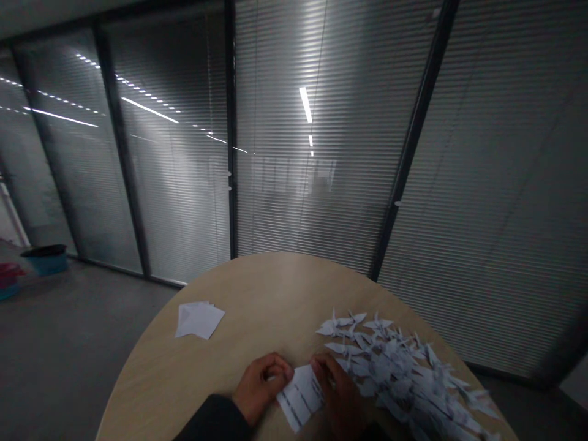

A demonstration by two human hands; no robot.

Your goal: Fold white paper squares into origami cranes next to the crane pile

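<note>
Between my two hands is a small white sheet of paper (299, 401) with dark printed lines on it. My left hand (263, 383) pinches its upper left corner between thumb and fingers. At the upper right edge, my right hand (337, 392) has its fingers closed on the same paper. Just beyond the right hand spreads a heap of folded white paper cranes (395, 364), several of them overlapping. A small stack of white paper sheets (201, 320) lies farther off at the left of the table.
The round wooden table (275, 278) curves away in front of me. Behind it stand glass partitions with blinds (312, 214) and dark frames. On the floor at far left are a blue tub (47, 262) and a red and blue container (8, 278).
</note>
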